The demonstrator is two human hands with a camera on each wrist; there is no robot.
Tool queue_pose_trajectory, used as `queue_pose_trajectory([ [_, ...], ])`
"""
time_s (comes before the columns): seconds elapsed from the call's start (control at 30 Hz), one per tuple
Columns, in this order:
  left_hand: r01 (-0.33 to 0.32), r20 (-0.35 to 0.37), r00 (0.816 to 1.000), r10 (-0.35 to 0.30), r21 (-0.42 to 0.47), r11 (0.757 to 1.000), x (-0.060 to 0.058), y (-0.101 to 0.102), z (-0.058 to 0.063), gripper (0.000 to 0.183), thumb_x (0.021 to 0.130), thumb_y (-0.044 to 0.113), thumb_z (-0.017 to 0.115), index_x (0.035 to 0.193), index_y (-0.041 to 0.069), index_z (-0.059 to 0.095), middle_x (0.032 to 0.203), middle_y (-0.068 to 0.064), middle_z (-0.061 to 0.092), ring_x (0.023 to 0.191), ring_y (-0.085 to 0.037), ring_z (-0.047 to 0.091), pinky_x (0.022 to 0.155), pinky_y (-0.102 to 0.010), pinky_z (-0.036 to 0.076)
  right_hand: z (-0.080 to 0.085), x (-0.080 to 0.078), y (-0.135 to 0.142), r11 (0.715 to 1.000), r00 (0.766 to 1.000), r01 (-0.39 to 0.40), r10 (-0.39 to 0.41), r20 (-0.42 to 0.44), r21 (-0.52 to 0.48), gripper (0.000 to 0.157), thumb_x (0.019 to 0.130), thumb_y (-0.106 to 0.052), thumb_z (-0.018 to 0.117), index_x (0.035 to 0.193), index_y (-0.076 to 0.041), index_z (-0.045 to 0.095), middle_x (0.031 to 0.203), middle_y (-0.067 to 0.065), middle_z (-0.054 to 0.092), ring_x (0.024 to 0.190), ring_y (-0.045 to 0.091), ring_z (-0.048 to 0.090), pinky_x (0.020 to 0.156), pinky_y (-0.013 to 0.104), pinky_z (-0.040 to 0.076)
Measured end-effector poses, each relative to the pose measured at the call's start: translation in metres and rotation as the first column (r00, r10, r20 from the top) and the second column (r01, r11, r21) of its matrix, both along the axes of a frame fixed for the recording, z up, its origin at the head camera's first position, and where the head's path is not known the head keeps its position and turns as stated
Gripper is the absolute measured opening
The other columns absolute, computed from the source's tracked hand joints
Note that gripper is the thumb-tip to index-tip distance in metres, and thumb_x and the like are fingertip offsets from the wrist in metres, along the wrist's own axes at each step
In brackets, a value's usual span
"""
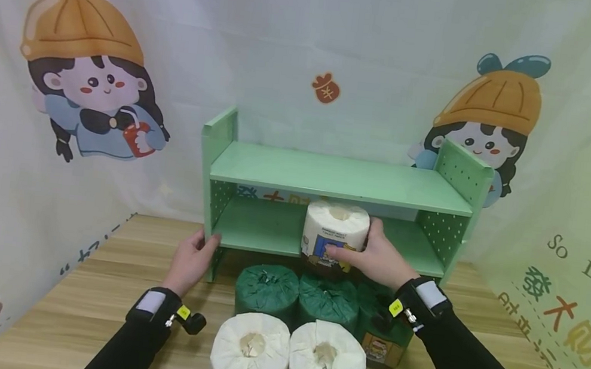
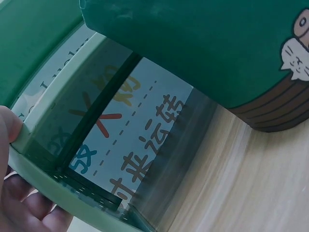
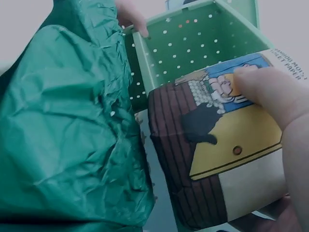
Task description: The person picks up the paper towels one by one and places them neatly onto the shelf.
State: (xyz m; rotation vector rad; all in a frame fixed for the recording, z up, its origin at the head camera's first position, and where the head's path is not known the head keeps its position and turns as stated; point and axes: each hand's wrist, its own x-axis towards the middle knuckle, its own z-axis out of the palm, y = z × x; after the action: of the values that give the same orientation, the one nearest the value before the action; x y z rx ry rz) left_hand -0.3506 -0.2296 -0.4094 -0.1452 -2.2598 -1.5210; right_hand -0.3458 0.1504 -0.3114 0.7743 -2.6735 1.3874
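Observation:
My right hand grips a white paper-wrapped toilet roll by its right side, thumb across the printed front. This roll is upright at the lower tier's front edge; whether it touches the board, I cannot tell. The right wrist view shows the thumb on the roll's printed picture. My left hand holds the left side panel of the green two-tier shelf. In the left wrist view, the thumb rests on the panel's edge and curled fingers lie on its outer side.
Green-wrapped toilet rolls stand in a row before the shelf. Nearer me are two white toilet rolls, side by side. All stand on a wood-grain table. A printed cloth hangs behind and at both sides.

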Motion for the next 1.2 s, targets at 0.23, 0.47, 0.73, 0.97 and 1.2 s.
queue_pose_trajectory([
  [0.23,-0.017,0.015,1.000,0.017,-0.023,1.000,0.000,0.000,0.001,0.042,0.105,0.038,0.048,0.129,0.006,0.061,0.120,-0.015,0.063,0.106,-0.024,0.054,0.087,-0.047,0.046,0.003,-0.005,-0.004,0.999,0.999,0.023,-0.024,0.027,0.040,0.099,0.084,-0.051,0.077,0.143,0.000,0.015,0.129,0.017,0.039,0.111,0.023,0.052,0.088,0.044,0.048],
  [0.47,-0.017,0.007,1.000,0.017,-0.022,1.000,0.000,0.001,0.002,0.041,0.105,0.037,0.048,0.126,0.005,0.062,0.118,-0.015,0.063,0.104,-0.023,0.054,0.085,-0.045,0.046,0.010,-0.009,-0.012,0.998,1.000,0.007,-0.008,0.011,0.069,0.086,0.086,-0.050,0.075,0.141,-0.005,0.027,0.124,0.011,0.050,0.106,0.019,0.055,0.084,0.042,0.051],
  [0.73,-0.009,0.005,1.000,0.009,-0.007,1.000,0.001,0.000,0.001,0.039,0.106,0.035,0.049,0.127,0.004,0.062,0.121,-0.015,0.062,0.105,-0.023,0.053,0.085,-0.044,0.046,0.011,-0.017,-0.028,0.992,0.998,0.066,-0.066,-0.010,0.111,0.088,0.083,-0.055,0.075,0.143,-0.007,0.032,0.125,0.010,0.053,0.108,0.022,0.053,0.085,0.045,0.049],
  [0.97,-0.007,0.017,1.000,0.006,0.013,1.000,0.002,-0.001,0.000,0.039,0.106,0.035,0.050,0.128,0.004,0.061,0.122,-0.016,0.062,0.107,-0.024,0.054,0.087,-0.047,0.046,0.009,-0.022,-0.046,0.997,0.998,0.061,-0.062,0.026,0.038,0.090,0.082,-0.050,0.079,0.145,-0.009,0.030,0.129,0.010,0.050,0.111,0.022,0.052,0.090,0.046,0.048],
  [1.2,-0.009,0.027,1.000,0.009,0.009,1.000,0.004,0.000,0.003,0.040,0.105,0.037,0.049,0.129,0.006,0.061,0.122,-0.015,0.062,0.107,-0.023,0.054,0.087,-0.047,0.047,0.013,-0.023,-0.061,0.990,0.992,0.120,-0.122,0.014,0.080,0.084,0.086,-0.041,0.077,0.146,-0.001,0.033,0.135,0.018,0.047,0.117,0.031,0.049,0.088,0.047,0.050],
])
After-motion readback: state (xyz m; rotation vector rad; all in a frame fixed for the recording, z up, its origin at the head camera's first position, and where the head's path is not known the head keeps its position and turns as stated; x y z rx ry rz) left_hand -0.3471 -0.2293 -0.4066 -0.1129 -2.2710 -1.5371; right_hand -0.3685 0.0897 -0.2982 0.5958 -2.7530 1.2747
